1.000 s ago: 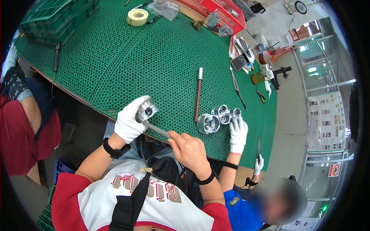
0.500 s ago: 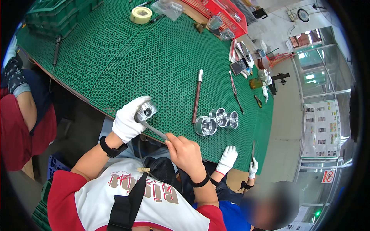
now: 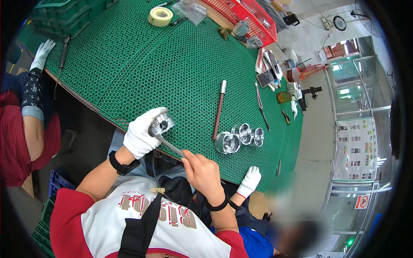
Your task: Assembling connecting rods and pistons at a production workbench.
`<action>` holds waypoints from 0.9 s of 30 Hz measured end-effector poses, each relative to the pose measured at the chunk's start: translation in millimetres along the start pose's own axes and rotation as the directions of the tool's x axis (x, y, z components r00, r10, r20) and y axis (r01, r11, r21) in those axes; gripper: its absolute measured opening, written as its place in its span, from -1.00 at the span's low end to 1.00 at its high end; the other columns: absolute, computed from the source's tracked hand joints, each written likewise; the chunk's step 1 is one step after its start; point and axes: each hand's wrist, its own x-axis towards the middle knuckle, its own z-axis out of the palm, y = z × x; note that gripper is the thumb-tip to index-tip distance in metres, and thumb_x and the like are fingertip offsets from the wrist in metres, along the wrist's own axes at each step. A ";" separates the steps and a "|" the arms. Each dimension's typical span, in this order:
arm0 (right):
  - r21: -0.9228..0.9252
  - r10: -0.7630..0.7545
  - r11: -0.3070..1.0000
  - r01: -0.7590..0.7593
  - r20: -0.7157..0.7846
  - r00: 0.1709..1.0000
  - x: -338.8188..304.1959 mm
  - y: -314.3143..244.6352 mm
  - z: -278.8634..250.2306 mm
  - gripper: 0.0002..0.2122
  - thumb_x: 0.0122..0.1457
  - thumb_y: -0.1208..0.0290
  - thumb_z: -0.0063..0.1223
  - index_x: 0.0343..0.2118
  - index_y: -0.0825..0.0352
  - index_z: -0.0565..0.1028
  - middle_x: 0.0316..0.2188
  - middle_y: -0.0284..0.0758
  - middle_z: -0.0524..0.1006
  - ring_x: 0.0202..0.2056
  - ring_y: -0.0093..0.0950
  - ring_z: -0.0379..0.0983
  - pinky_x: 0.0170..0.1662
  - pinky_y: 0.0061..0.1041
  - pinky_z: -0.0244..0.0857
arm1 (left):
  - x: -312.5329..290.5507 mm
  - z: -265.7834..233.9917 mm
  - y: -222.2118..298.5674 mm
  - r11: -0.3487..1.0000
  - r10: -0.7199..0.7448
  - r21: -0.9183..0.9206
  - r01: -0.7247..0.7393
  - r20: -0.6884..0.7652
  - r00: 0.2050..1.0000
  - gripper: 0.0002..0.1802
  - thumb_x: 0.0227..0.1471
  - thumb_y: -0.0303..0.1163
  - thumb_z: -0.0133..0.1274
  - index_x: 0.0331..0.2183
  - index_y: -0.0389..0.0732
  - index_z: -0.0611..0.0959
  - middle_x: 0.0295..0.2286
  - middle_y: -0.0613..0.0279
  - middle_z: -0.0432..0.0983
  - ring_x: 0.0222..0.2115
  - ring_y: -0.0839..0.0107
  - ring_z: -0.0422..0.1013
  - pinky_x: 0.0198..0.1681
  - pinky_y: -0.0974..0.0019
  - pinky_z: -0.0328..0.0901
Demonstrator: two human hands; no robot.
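Note:
In a white glove, my left hand (image 3: 140,134) grips a shiny metal piston (image 3: 161,124) at the table's near edge, its hollow side tilted up toward me. My bare right hand (image 3: 201,173) is closed around the end of a slim grey metal tool (image 3: 171,146). The tool's far tip meets the piston's lower rim; its exact shape there is hidden. Three more pistons stand together to the right: a near one (image 3: 227,142), a middle one (image 3: 244,133) and a right one (image 3: 258,137). Beside them lies a dark red rod with a silver end (image 3: 219,109).
Green perforated matting (image 3: 172,69) covers the table. Tape (image 3: 160,16), a plastic bag (image 3: 190,12) and a red basket (image 3: 245,19) lie at the back. Pliers (image 3: 285,116) and a phone (image 3: 266,78) are right. Co-workers' gloved hands rest at far left (image 3: 43,53) and near right (image 3: 249,181).
The co-worker's gloved hand at far left has come onto the table. The right co-worker's second hand is no longer visible. My hands keep their hold, with the tool still at the piston.

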 end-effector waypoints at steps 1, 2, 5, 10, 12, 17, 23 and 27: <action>0.002 -0.001 1.000 0.001 -0.008 1.000 -2.7 1.2 0.3 -0.80 0.23 0.35 0.16 -0.12 0.23 0.58 -0.60 -0.25 0.46 -0.61 -0.21 0.47 -0.53 -0.27 0.38 | -0.5 1.0 0.2 1.000 0.016 0.000 -0.016 -0.006 1.000 -0.23 -0.34 -0.67 0.14 0.07 -0.25 0.58 -0.07 0.06 0.61 -0.07 0.27 0.57 0.02 0.33 0.42; 0.004 -0.003 1.000 0.003 -0.016 1.000 -3.6 1.9 0.5 -0.80 0.23 0.35 0.16 -0.11 0.23 0.59 -0.60 -0.25 0.47 -0.61 -0.21 0.48 -0.53 -0.28 0.38 | -0.7 1.2 0.2 1.000 0.031 0.001 -0.031 -0.012 0.999 -0.22 -0.36 -0.71 0.09 0.07 -0.29 0.57 -0.07 0.07 0.62 -0.08 0.35 0.56 0.03 0.35 0.39; -0.004 0.014 1.000 -0.014 0.001 1.000 2.4 -2.5 1.2 -0.80 0.24 0.36 0.15 -0.11 0.24 0.59 -0.56 -0.23 0.51 -0.59 -0.22 0.50 -0.52 -0.29 0.39 | -0.4 -0.7 -0.3 0.999 0.033 0.027 -0.033 -0.005 0.999 -0.26 -0.31 -0.61 0.18 0.06 -0.22 0.58 -0.07 0.04 0.61 -0.07 0.19 0.58 0.01 0.32 0.44; 0.344 0.141 0.927 -0.150 0.052 0.989 -4.7 7.1 5.6 -0.81 0.29 0.39 0.12 -0.11 0.33 0.57 -0.55 -0.16 0.56 -0.59 -0.23 0.54 -0.52 -0.35 0.38 | -0.5 -1.2 4.6 1.000 -0.016 -0.018 0.016 -0.011 1.000 -0.27 -0.30 -0.60 0.16 0.07 -0.21 0.58 -0.08 0.05 0.62 -0.08 0.20 0.58 0.01 0.32 0.44; 0.449 0.267 0.830 -0.330 0.199 0.943 -9.6 6.0 4.6 -0.82 0.30 0.41 0.11 -0.12 0.37 0.56 -0.56 -0.15 0.56 -0.60 -0.24 0.55 -0.52 -0.36 0.37 | -0.3 -1.1 4.5 0.999 -0.036 -0.012 0.036 -0.003 0.999 -0.27 -0.29 -0.60 0.16 0.07 -0.20 0.58 -0.08 0.06 0.62 -0.08 0.20 0.58 0.00 0.31 0.44; 0.444 0.279 0.844 -0.301 0.117 0.953 -12.2 3.3 15.6 -0.85 0.29 0.45 0.13 -0.16 0.41 0.56 -0.65 -0.20 0.51 -0.64 -0.34 0.53 -0.53 -0.39 0.34 | -0.2 2.1 5.0 1.000 -0.017 -0.004 0.017 -0.031 0.999 -0.27 -0.29 -0.61 0.16 0.07 -0.20 0.58 -0.06 0.05 0.61 -0.07 0.19 0.58 0.00 0.30 0.45; 0.452 0.263 0.845 -0.286 0.116 0.958 -13.9 3.3 14.3 -0.86 0.29 0.48 0.13 -0.16 0.42 0.56 -0.63 -0.18 0.51 -0.62 -0.32 0.52 -0.52 -0.40 0.34 | -2.9 5.5 4.1 1.000 0.011 -0.006 -0.011 -0.054 0.999 -0.27 -0.30 -0.61 0.16 0.06 -0.20 0.58 -0.06 0.04 0.61 -0.07 0.17 0.58 -0.01 0.29 0.45; 0.426 0.259 0.860 -0.282 0.112 0.959 -12.5 1.7 13.4 -0.86 0.29 0.48 0.13 -0.16 0.42 0.56 -0.62 -0.16 0.52 -0.61 -0.29 0.53 -0.51 -0.39 0.35 | -3.2 7.0 5.1 1.000 0.016 0.000 -0.016 -0.057 0.998 -0.27 -0.30 -0.60 0.16 0.06 -0.20 0.58 -0.05 0.02 0.61 -0.06 0.15 0.57 0.00 0.29 0.45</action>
